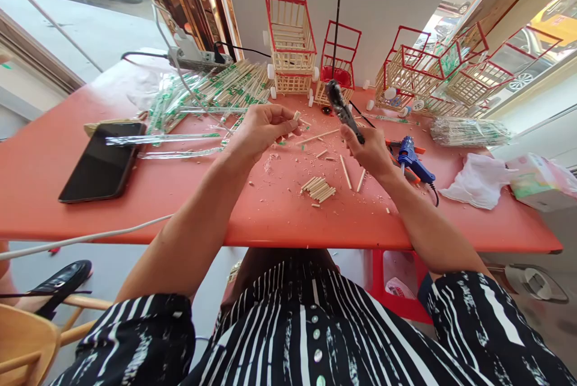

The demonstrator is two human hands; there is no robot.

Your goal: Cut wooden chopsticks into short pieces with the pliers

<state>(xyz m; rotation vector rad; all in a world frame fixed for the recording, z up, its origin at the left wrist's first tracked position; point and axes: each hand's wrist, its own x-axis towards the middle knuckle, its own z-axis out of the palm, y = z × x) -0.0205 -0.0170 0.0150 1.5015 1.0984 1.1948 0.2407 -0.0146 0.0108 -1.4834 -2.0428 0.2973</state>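
Pinched in the fingertips of my left hand [265, 127] is a short wooden stick piece [296, 115], above the littered middle of the table. My right hand [367, 148] is closed around the handle of a black glue gun [345, 110]. A long thin black rod [336, 37] rises from the gun's upper end. The gun and the stick piece are apart. Below and between my hands lies a small pile of cut wooden sticks [319, 189]. A few longer sticks [345, 172] lie loose close by, among scattered wood chips.
Wrapped chopsticks [234, 88] heap at the back left, near a phone [103, 163]. Small wooden shopping carts [293, 43] with red handles stand along the back. To the right are a blue glue gun [412, 160], a bundle of sticks [469, 131] and a white bag [478, 180].
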